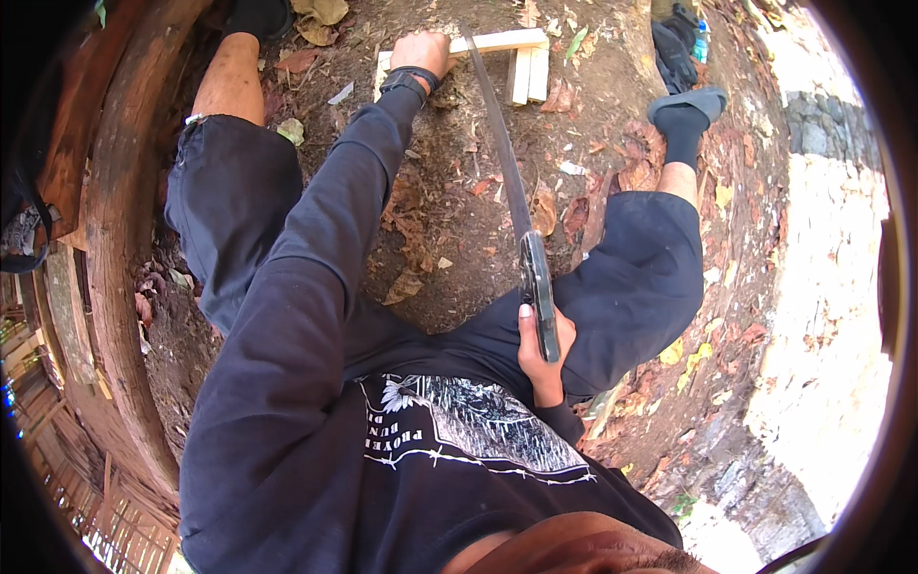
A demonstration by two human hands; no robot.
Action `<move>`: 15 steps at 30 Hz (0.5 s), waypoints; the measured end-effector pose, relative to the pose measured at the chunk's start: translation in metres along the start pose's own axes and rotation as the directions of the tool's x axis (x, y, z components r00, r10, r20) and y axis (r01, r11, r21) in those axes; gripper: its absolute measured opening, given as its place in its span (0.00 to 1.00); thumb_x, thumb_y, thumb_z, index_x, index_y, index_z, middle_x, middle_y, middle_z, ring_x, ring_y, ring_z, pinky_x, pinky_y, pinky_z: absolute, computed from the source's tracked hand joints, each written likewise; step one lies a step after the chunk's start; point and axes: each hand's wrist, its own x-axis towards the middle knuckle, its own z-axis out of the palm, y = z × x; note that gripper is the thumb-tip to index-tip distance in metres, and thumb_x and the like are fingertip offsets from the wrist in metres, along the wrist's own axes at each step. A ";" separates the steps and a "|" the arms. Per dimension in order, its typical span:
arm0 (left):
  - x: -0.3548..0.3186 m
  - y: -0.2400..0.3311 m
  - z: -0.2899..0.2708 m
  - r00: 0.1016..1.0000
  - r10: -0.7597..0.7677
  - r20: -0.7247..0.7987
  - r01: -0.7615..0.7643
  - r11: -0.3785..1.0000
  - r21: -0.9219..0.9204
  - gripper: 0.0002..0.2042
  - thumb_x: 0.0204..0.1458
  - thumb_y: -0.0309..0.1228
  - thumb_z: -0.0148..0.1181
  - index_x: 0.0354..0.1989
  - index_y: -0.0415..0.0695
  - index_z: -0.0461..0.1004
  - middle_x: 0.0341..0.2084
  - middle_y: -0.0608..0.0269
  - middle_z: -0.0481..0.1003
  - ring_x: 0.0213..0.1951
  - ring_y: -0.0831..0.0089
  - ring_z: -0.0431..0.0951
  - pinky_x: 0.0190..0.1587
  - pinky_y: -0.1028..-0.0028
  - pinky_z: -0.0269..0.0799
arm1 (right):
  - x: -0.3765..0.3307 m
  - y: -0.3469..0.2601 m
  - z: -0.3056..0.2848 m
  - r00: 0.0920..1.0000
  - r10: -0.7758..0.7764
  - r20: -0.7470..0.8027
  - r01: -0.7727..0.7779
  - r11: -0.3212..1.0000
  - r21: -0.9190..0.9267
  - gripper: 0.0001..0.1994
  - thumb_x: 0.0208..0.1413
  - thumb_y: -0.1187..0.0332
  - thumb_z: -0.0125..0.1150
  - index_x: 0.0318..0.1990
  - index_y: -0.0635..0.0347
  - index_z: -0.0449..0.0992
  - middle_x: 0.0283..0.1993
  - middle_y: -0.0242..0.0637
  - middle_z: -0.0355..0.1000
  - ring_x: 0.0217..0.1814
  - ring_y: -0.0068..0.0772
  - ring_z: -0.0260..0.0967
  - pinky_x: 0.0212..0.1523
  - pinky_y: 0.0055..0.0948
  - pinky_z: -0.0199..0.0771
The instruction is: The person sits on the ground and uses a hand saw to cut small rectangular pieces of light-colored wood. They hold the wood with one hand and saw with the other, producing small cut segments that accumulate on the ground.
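On shirt (pixel 421 483): white lettering (pixel 394 433) | left hand (pixel 422 52) closed over wood strip (pixel 509 40) | right hand (pixel 562 342) gripping saw (pixel 517 199)

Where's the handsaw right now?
In the head view, the handsaw runs upward just right of centre from the right hand, its far end at the pale wooden strip, just right of the left hand.

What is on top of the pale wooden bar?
The left hand grips the bar from above; the blade overlaps it at the tip. Wood beneath the hand is covered.
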 end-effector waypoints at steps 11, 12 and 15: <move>0.003 -0.003 -0.006 0.999 0.008 0.053 -0.006 1.000 -0.026 0.16 0.53 0.47 0.77 0.40 0.49 0.88 0.34 0.53 0.87 0.38 0.54 0.89 0.44 0.57 0.85 | 0.147 0.007 0.096 0.998 -0.067 -0.019 0.069 0.985 0.160 0.10 0.67 0.69 0.70 0.35 0.65 0.80 0.22 0.33 0.70 0.23 0.20 0.65 0.27 0.31 0.66; 0.003 -0.003 -0.004 0.998 -0.005 0.070 0.007 1.000 -0.030 0.16 0.53 0.47 0.77 0.40 0.49 0.88 0.34 0.52 0.87 0.38 0.54 0.89 0.44 0.57 0.85 | 0.126 0.008 0.089 0.999 -0.051 -0.004 0.051 0.989 0.137 0.09 0.67 0.69 0.70 0.35 0.64 0.80 0.22 0.33 0.70 0.24 0.20 0.66 0.27 0.31 0.67; -0.003 0.000 0.000 0.999 -0.012 0.041 0.013 1.000 -0.007 0.16 0.53 0.47 0.78 0.40 0.49 0.89 0.34 0.53 0.87 0.38 0.54 0.89 0.44 0.57 0.86 | 0.057 0.004 0.045 0.999 -0.035 0.020 0.033 0.997 0.074 0.06 0.64 0.74 0.70 0.36 0.67 0.81 0.20 0.35 0.69 0.20 0.24 0.67 0.26 0.31 0.68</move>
